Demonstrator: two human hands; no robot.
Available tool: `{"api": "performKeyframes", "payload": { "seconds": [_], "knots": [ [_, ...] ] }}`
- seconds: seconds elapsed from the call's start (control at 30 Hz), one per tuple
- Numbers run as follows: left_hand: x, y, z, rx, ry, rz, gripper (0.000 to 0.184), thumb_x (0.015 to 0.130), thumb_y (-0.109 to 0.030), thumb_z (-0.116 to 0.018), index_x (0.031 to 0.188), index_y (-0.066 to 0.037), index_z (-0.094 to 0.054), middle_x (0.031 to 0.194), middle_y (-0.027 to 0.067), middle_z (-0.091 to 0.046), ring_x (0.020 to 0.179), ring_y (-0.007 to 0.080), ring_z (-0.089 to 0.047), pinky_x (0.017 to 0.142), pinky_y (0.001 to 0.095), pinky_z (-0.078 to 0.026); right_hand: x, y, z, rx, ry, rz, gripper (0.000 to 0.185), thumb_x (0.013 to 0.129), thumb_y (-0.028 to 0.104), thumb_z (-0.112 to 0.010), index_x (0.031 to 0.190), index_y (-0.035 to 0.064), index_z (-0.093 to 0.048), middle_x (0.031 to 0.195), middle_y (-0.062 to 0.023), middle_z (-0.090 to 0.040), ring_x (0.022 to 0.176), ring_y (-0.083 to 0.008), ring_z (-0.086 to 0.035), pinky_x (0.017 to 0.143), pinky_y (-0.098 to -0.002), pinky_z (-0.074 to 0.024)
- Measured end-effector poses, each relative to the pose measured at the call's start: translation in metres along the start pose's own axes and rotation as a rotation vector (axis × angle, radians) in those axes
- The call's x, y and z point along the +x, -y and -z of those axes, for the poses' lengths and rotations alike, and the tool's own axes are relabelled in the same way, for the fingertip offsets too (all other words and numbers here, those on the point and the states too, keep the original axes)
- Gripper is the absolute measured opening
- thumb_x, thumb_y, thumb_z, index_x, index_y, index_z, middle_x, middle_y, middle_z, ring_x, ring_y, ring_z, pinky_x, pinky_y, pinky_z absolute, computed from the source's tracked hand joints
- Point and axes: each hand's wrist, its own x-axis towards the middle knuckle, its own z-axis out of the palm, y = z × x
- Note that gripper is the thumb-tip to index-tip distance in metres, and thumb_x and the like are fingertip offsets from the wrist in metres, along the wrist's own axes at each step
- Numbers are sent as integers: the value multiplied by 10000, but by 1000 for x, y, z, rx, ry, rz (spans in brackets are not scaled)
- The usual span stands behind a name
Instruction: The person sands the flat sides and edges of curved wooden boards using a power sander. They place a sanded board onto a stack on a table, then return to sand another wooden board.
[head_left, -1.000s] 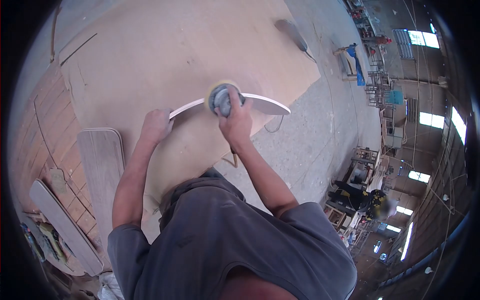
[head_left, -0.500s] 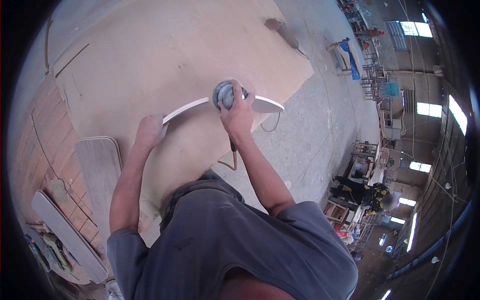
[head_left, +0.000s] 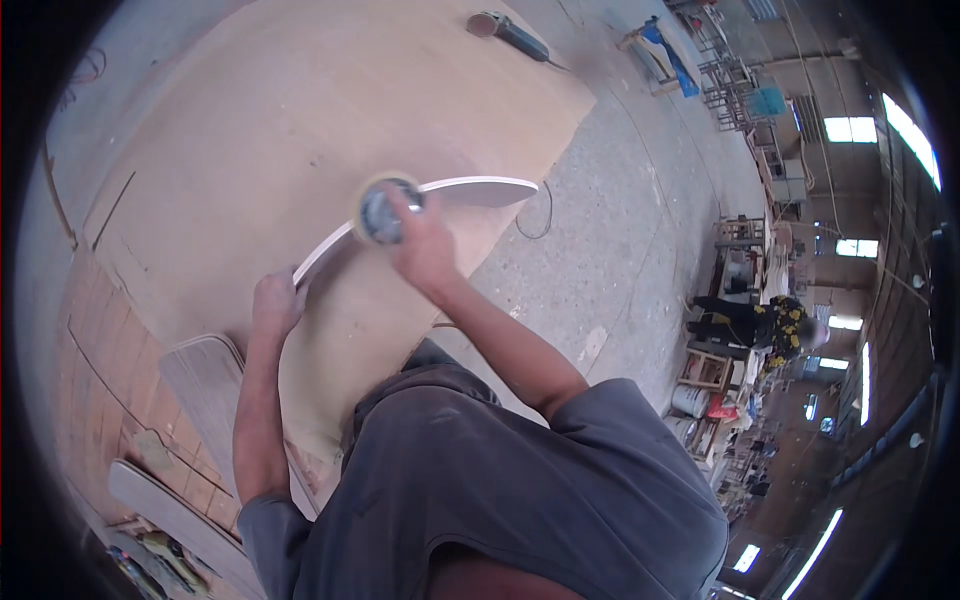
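A curved wooden board (head_left: 485, 190) stands on edge above the plywood-topped table, its pale rim facing up. My left hand (head_left: 277, 302) grips the near-left end of this board, fingers closed round it. In my right hand (head_left: 425, 250) is a round power sander (head_left: 388, 210), its disc against the board's rim near the middle of the curve. The sander and right hand are slightly blurred. Part of the board is hidden behind the sander and hand.
Plywood (head_left: 240, 130) covers the table. An angle grinder (head_left: 508, 36) lies at its far right corner. Two rounded boards, one grey-brown board (head_left: 205, 380) and another board (head_left: 180, 500), lie at left. A person (head_left: 760, 325) stands at the right across the concrete floor (head_left: 600, 220).
The sander in my right hand has moved left along the board's rim, toward my left hand. My left hand still holds the board, and the whole view has shifted somewhat.
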Motion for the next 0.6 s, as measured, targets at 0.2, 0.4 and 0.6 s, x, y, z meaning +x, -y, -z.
{"api": "performKeyframes", "payload": {
  "seconds": [0.2,0.4,0.6],
  "knots": [
    [-1,-1,-6,-1,-25,2,262,902,-213,-689,1112,-58,-719,877,223,-715,836,409,-696,806,492,-555,32,-86,53,-30,-387,-339,769,817,216,-804,1489,262,-434,1277,-276,-458,1057,-466,-625,878,-512,-539],
    [-6,-8,-10,19,-59,-1,272,896,-209,-698,1112,-46,-715,881,230,-716,828,413,-699,799,498,-559,24,-54,17,71,-429,-356,763,812,214,-807,1485,230,-448,1277,-274,-483,1092,-469,-606,935,-491,-522],
    [-6,-3,-15,55,-38,5,281,875,-199,-712,1115,-53,-713,889,245,-710,842,428,-693,797,503,-558,-14,17,-23,166,-37,116,758,777,66,-720,1452,330,-499,1323,-241,-463,1031,-461,-639,844,-506,-571]
  ]
}}
